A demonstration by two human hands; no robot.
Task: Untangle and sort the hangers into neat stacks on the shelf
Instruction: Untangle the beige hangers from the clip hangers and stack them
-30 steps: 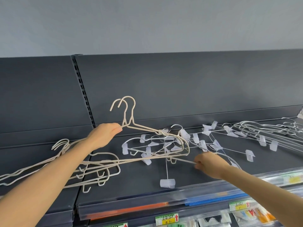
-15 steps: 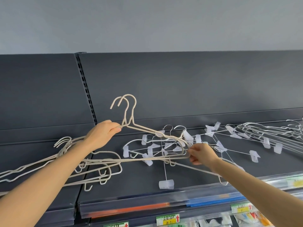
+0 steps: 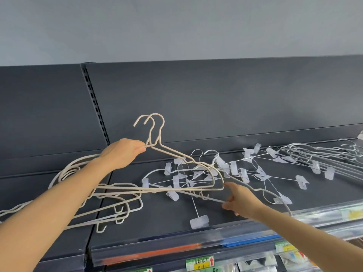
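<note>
We see the left hand (image 3: 122,154) raised above the shelf (image 3: 157,222), its fingers and thumb clamped on the shoulder of a pair of beige hangers (image 3: 158,141) just below their necks. The two hangers sit together, hooks up and tilted towards the back panel (image 3: 216,95). Their long bottom bars run across the middle of the shelf above the other hangers.

The right hand (image 3: 241,201) is near the front edge, right of centre. Its fingers are curled round the thin bar of a third beige hanger (image 3: 208,197), whose far end curves out behind the hand to the front edge. The index finger points up and touches the right-hand corner of the lifted pair.

Under that pair, in the middle of the shelf, lies a tangle of clip hangers (image 3: 216,169): silver wire with translucent clips, crossed over one another at many angles. One clip (image 3: 199,220) on a straight wire lies closest to the front edge. Towards the right end of the shelf a stack of clip hangers (image 3: 314,154) lies in line, well apart from the hands.

At the left end, across the shelf joint, a pile of beige hangers (image 3: 117,209) lies flat, partly hidden by the left forearm. A slotted upright (image 3: 94,107) divides the back panel. Below the front edge we see a price label (image 3: 200,263) with a red arrow.
</note>
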